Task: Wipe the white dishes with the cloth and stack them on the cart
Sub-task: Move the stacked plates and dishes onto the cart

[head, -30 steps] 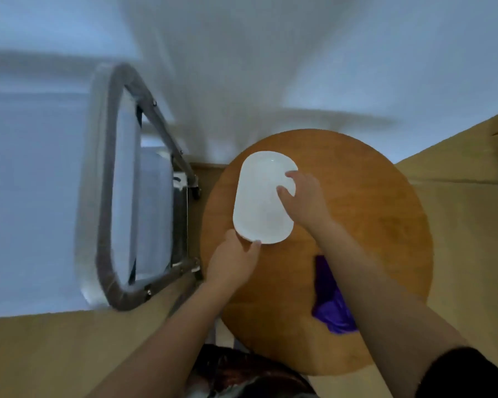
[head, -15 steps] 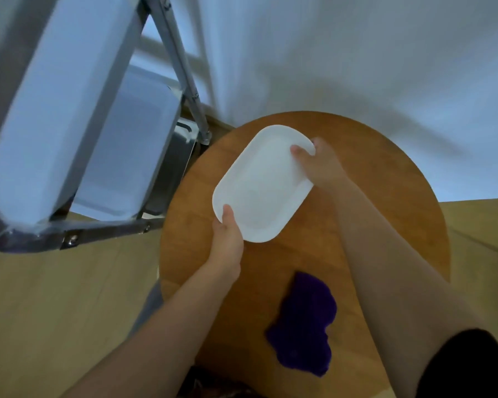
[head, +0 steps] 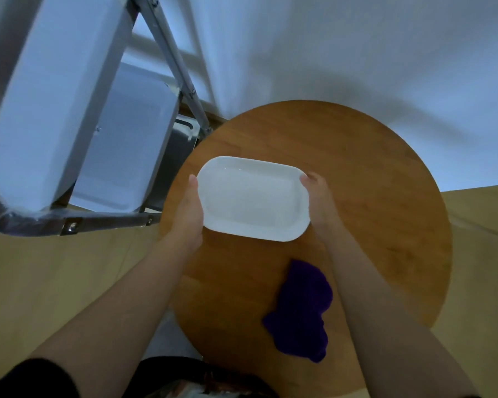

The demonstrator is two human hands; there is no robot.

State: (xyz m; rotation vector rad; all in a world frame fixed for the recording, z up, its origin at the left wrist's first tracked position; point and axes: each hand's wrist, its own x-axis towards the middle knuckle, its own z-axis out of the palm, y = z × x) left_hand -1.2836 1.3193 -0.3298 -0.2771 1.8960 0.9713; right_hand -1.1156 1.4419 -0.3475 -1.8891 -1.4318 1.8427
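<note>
We hold the white oval dish (head: 252, 198) over the round wooden worktop (head: 385, 196) — left hand (head: 189, 209) gripping its left end, right hand (head: 318, 196) gripping its right end, each grip clamped on the rim. The purple cloth (head: 301, 308) lies crumpled on the worktop, near us. The metal cart (head: 69, 122) stands to the left — beside the worktop.

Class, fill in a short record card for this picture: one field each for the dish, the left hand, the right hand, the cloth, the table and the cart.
dish: white, oblong, held over the table by its two short ends
left hand: grips the dish's left end
right hand: grips the dish's right end
cloth: purple, crumpled, lying on the table near the person, touched by neither hand
table: round, wooden
cart: metal frame with pale shelves, left of the table
</note>
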